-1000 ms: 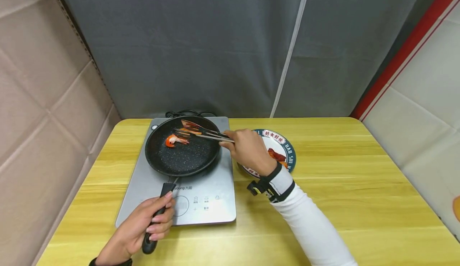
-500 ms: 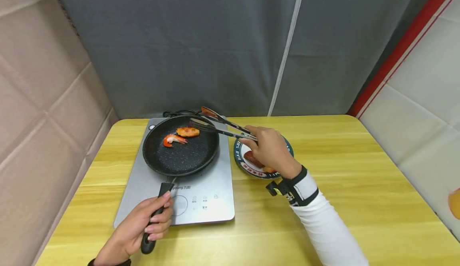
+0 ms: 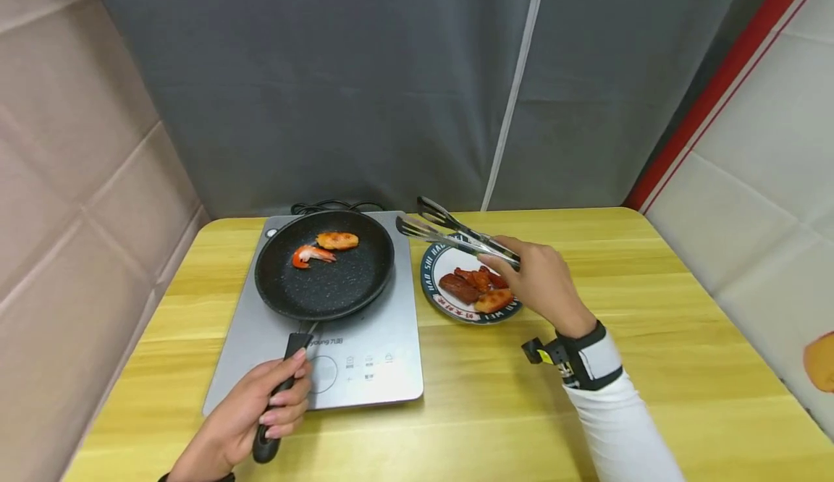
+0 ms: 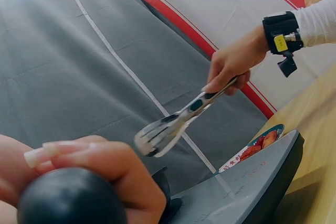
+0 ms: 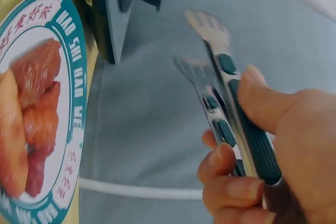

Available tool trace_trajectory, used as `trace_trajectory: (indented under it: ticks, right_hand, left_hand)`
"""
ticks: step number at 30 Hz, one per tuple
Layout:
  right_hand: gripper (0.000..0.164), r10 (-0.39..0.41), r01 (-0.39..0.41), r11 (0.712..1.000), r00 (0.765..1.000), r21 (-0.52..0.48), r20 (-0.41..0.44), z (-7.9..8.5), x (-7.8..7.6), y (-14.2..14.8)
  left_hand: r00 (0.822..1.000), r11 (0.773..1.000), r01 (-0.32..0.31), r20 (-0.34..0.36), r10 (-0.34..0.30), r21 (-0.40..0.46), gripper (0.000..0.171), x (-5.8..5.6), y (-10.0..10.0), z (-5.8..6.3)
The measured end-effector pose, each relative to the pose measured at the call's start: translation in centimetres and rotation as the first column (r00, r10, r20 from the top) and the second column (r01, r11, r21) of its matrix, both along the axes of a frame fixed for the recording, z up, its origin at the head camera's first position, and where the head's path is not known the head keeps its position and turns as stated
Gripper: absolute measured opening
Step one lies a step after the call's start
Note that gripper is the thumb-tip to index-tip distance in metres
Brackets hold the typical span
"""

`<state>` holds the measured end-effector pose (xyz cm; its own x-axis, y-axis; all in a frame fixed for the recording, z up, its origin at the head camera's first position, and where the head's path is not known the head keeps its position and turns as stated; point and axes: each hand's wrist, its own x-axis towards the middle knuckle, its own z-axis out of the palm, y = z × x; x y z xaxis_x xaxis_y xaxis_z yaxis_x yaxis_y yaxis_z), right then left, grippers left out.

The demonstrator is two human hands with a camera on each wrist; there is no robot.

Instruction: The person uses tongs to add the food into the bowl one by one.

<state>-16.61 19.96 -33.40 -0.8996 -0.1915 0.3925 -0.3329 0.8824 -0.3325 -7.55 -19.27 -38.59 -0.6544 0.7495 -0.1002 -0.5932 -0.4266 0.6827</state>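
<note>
My left hand [image 3: 263,406] grips the black handle of a frying pan [image 3: 326,297] that stands on a silver induction cooktop [image 3: 397,377]. In the pan lie a red and white shrimp [image 3: 311,255] and, just behind it, a browned oval piece of food [image 3: 337,240]. My right hand [image 3: 544,279] holds metal tongs [image 5: 239,114] with dark green grip pads, thumb on one arm and fingers round the other. Their slotted ends stand apart with nothing between them, over the far side of a plate [image 3: 431,290]. On this plate lie several reddish and golden pieces of food [image 5: 39,103].
The cooktop and plate stand on a yellow wooden table [image 3: 625,308]. Black cable [image 3: 339,205] lies coiled behind the cooktop. A grey curtain [image 3: 339,91] rises at the table's back edge, with padded panels [image 3: 85,200] on the left.
My right hand has drawn the tongs rightward, out of the pan to above the plate. The oval piece and shrimp stay in the pan. My left hand keeps its grip on the handle.
</note>
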Motion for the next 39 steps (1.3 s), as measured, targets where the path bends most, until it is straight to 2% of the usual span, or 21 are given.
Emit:
trace_trajectory:
  ticks: [5, 11, 20, 27, 31, 39]
  right_hand:
    - [0.051, -0.017, 0.017, 1.0, 1.0, 0.013, -0.001, -0.6, 1.1, 1.6]
    - [0.048, -0.095, 0.09, 0.992, 0.994, 0.089, 0.047, -0.6, 3.1, 3.4]
    - [0.044, -0.177, 0.171, 0.98, 0.982, 0.1, 0.062, -0.4, 5.3, 6.0]
    - [0.045, -0.235, 0.221, 0.967, 0.965, 0.123, 0.116, -1.0, 6.0, 7.5]
    - [0.046, -0.233, 0.217, 0.968, 0.963, 0.126, 0.138, -1.3, 6.3, 8.0]
    - [0.047, -0.226, 0.207, 0.965, 0.968, 0.159, 0.106, -1.8, 6.7, 8.7]
  left_hand:
    - [1.0, 1.0, -0.001, 0.011, 0.001, 0.013, 0.035, 0.1, -0.3, 0.0]
    - [1.0, 1.0, 0.016, -0.003, -0.016, 0.021, 0.036, -0.1, -0.1, -0.1]
    - [1.0, 1.0, -0.001, -0.024, 0.001, 0.009, 0.034, -0.1, 0.0, -0.1]
    - [1.0, 1.0, -0.009, -0.026, 0.009, -0.003, 0.034, 0.0, 0.0, 0.0]
    - [0.999, 1.0, -0.017, -0.031, 0.017, -0.016, 0.033, 0.1, 0.0, 0.0]
    - [0.998, 1.0, -0.007, -0.066, 0.009, 0.028, 0.037, 0.1, 0.0, -0.2]
